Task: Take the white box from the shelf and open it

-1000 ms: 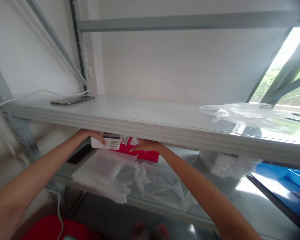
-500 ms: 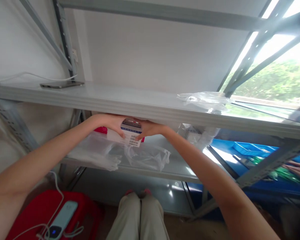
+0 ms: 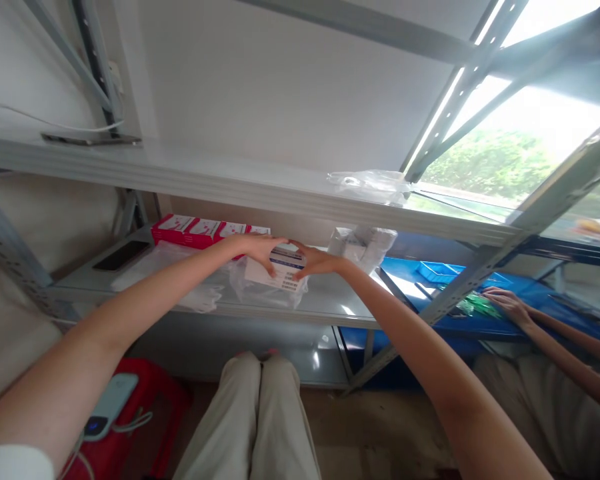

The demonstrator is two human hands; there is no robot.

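Box (image 3: 276, 269) gripped between left hand (image 3: 257, 248) and right hand (image 3: 316, 261) above lower shelf (image 3: 330, 308), mid-lift; next needing a steady pull clear of plastic bag (image 3: 250, 288).

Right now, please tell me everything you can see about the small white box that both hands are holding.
The small white cardboard box is flat and rectangular, with a dark blue band and printed barcode labels on its face. It is tilted, held between the left hand and the right hand above the lower grey metal shelf. A clear plastic bag lies under it. It looks closed.
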